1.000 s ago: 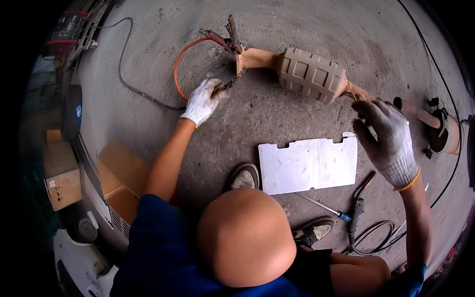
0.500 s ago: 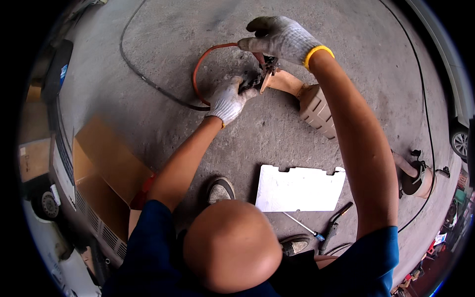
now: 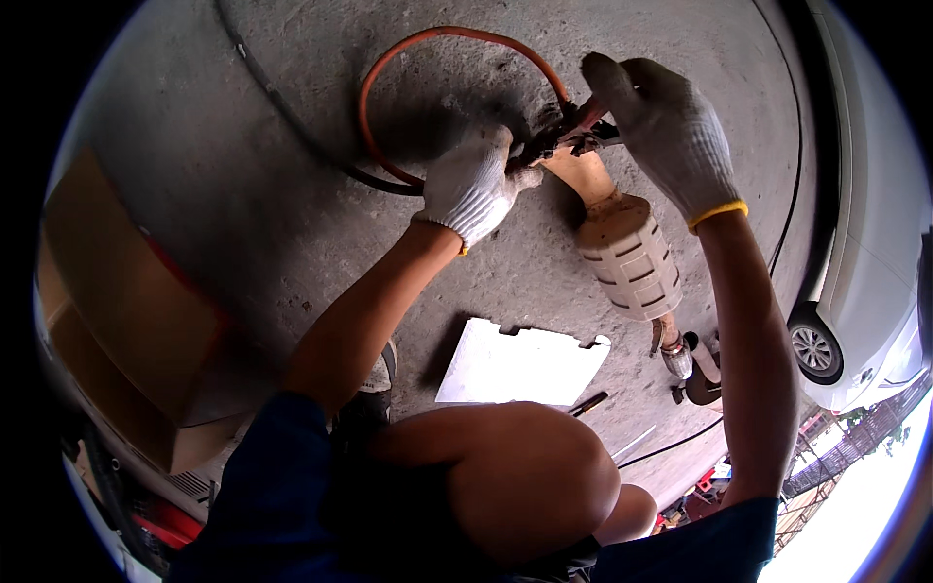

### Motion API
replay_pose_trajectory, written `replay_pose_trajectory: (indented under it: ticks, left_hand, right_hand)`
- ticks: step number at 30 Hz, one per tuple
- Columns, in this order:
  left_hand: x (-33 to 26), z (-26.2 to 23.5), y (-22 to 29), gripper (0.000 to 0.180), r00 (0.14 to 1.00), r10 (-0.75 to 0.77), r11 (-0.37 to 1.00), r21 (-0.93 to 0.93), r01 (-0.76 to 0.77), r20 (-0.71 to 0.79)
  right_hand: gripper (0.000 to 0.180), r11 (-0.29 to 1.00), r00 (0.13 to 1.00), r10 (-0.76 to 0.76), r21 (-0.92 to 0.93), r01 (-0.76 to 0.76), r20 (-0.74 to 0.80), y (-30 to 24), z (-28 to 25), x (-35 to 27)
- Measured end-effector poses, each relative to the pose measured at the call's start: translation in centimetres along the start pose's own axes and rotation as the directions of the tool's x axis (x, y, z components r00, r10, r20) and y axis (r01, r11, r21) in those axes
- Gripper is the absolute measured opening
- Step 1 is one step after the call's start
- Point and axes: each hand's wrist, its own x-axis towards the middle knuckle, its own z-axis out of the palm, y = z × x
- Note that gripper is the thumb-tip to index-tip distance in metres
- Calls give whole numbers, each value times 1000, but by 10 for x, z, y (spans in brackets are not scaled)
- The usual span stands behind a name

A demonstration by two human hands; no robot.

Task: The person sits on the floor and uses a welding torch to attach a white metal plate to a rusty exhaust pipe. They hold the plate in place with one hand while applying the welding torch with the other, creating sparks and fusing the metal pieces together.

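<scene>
Gripping a rough, dark bar point(image 3: 532, 153), the knit-gloved left hand point(image 3: 470, 187) adjoins the flared neck point(image 3: 581, 177) of a grid-embossed canister point(image 3: 632, 260) on concrete floor point(image 3: 515, 277); right hand point(image 3: 673, 136) is at a reddish clamp point(image 3: 589, 114), grip indeterminable.

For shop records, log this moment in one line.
White-gloved left hand: at flanged end of tan ribbed canister; white-gloved right hand: by reddish clamp; orange cable: curved

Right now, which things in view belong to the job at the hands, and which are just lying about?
Likely in the job, being at the hands:
tan exhaust part, one end by the left hand
reddish clamp, by the right hand
orange cable

Apparently just lying about:
white sheet
open cardboard box
</scene>
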Motion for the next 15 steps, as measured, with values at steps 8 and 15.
replay_pose_trajectory:
  ticks: [8,15]
  left_hand:
    - [7,5,-3,46,994,68,997,-25,-71,-89]
    - [16,11,5,54,997,59,997,-42,-61,-54]
  right_hand:
    - [30,970,980,-26,232,72,-196,-2,12,-19]
    - [15,963,920,-259,-5,269,-295,21,1,-28]
